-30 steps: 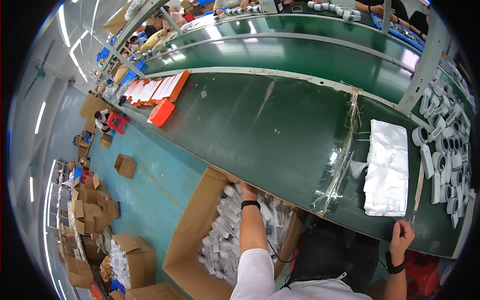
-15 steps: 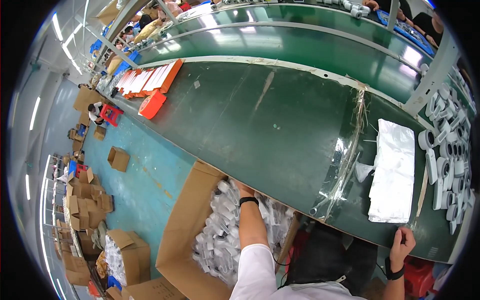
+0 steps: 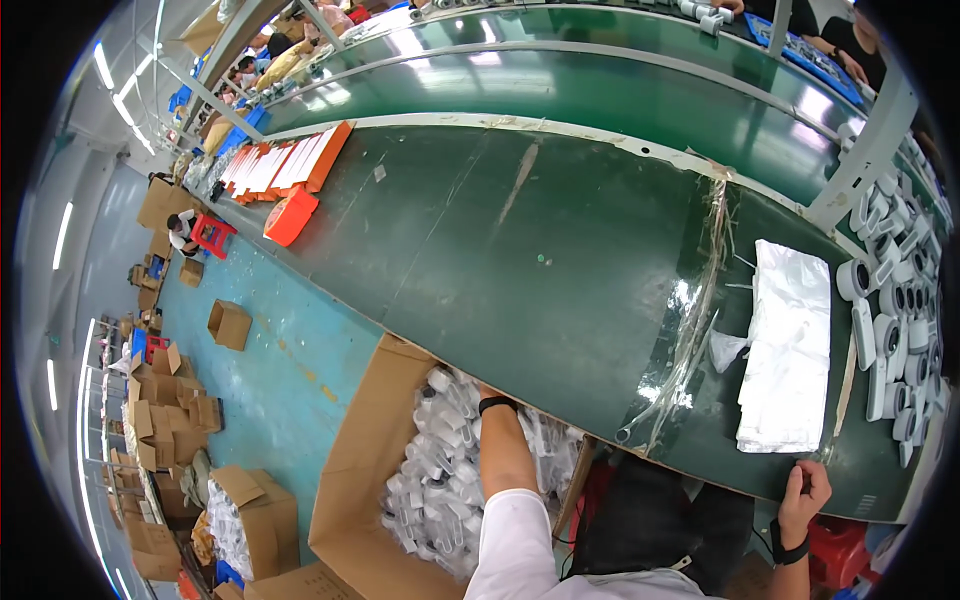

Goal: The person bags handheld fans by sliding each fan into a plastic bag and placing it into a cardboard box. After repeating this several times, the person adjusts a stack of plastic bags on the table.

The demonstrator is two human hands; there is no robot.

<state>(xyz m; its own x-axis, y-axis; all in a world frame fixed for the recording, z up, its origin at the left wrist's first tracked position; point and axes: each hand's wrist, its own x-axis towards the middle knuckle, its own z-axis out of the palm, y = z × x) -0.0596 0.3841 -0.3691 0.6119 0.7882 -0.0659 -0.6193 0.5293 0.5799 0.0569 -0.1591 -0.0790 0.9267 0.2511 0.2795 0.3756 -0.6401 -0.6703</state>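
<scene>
My left arm reaches down into a large open cardboard box below the table's front edge. Only a sliver of my left hand shows beyond its black wristband; the tabletop hides the fingers. Around that wrist lie many clear-bagged white and grey plastic parts, filling the box. My right hand rests at the table's front edge on the right, fingers loosely bent, thumb apart, nothing seen in it. Just beyond it lies a flat stack of whitish plastic bags. A small crumpled clear bag sits against the stack's left side.
Grey handle-shaped parts with round ends are heaped at the right. Orange boxes with white papers and a red-orange tray stand far left on the green table. A metal post rises at right. Cartons line the floor.
My left hand has slipped further under the table edge, so less of it shows. The view has shifted slightly. My right hand stays at the table edge.
</scene>
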